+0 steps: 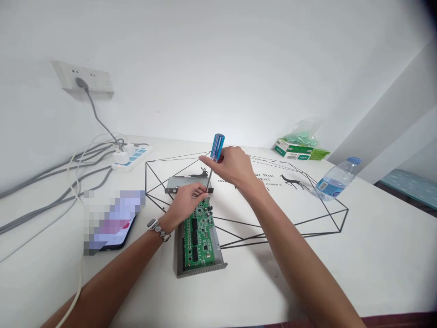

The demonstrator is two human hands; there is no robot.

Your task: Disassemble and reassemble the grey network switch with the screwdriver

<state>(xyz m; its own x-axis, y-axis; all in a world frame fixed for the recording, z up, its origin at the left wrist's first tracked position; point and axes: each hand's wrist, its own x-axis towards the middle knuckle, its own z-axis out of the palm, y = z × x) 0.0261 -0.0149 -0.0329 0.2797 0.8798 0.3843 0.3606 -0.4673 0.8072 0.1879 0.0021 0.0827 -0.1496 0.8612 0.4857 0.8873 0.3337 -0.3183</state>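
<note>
Gripping a blue screwdriver [217, 147] in the closed right hand [230, 166], tip at the far end of a fragile circuit board [198, 237] best held by its metal tray [200, 269], the left hand [186, 203] perhaps pinched something small.

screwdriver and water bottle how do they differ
The screwdriver stands nearly upright, gripped in the right hand, while the water bottle lies on its side on the table. The screwdriver has a solid handle and thin metal shaft; the bottle is clear plastic. Both show blue: handle, bottle cap.
</note>
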